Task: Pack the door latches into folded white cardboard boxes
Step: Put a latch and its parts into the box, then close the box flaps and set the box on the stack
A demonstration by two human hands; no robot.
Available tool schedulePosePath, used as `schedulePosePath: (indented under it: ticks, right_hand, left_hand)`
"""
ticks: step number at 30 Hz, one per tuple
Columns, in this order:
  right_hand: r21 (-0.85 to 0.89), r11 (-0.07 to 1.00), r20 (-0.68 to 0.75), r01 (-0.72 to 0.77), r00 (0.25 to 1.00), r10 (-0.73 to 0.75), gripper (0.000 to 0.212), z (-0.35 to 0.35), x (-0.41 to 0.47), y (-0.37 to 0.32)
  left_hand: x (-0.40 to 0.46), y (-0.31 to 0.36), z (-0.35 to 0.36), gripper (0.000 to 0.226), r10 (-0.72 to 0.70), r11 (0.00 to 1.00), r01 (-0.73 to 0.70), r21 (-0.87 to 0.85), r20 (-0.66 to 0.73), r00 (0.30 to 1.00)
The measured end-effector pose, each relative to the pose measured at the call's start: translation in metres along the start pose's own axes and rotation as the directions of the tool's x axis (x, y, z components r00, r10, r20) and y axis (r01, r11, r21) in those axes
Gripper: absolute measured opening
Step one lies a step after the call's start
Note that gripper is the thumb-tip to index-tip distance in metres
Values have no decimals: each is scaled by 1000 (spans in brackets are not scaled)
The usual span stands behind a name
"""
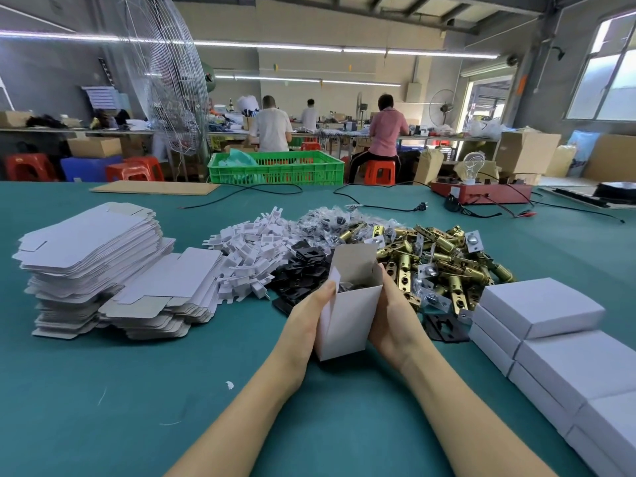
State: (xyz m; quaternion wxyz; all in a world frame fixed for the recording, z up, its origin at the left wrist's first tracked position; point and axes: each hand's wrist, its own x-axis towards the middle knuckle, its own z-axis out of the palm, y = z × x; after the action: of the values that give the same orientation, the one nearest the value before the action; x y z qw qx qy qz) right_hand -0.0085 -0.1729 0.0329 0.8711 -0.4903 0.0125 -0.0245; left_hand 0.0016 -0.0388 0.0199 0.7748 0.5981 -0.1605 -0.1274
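A white cardboard box (347,318) stands upright on the green table, its top flap raised and dark parts visible inside. My left hand (308,318) grips its left side, thumb on a side flap. My right hand (392,315) holds its right side, fingers along the wall. Behind the box lies a pile of brass door latches (437,259). Black plates (303,277), white plastic pieces (251,249) and small clear bags (327,218) lie heaped beside them.
Flat unfolded box blanks (96,256) are stacked at the left. Closed white boxes (550,335) are stacked at the right. Cables, a plug (421,207) and a red device (481,192) with a bulb sit at the back. A green crate (275,166) and seated workers are beyond the table.
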Motion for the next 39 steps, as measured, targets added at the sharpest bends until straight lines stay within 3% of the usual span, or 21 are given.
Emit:
schedulePosePath:
  ticks: [4, 10, 14, 18, 25, 30, 33, 39]
  right_hand:
    - [-71, 997, -16, 11, 1000, -12, 40, 2, -1, 6]
    - [-64, 997, -3, -37, 999, 37, 47, -1, -8, 12]
    - [-38, 999, 12, -34, 999, 34, 48, -2, -11, 16]
    - [-14, 999, 35, -32, 999, 32, 48, -4, -16, 17]
    - [-41, 997, 32, -61, 998, 62, 58, -4, -15, 10]
    - [-121, 992, -9, 26, 1000, -28, 40, -1, -11, 5]
    - [-272, 950, 12, 156, 987, -159, 26, 4, -11, 0]
    - [-342, 892, 40, 297, 953, -302, 42, 14, -12, -3]
  left_hand:
    - [0, -1, 1, 43, 25, 999, -25, -26, 10, 1000]
    - [1, -3, -5, 59, -32, 999, 34, 30, -84, 996]
    - [0, -2, -7, 49, -54, 998, 56, 26, -70, 996]
    - [-2, -2, -5, 74, -80, 997, 80, -5, -59, 995]
    - [-1, -3, -5, 88, -87, 996, 88, 7, -63, 994]
    - [-2, -3, -5, 72, -58, 998, 59, 30, -46, 997]
    - [0, -4, -6, 68, -31, 999, 32, 9, -50, 998]
    - [1, -5, -4, 65, 39, 995, -49, -85, -120, 992]
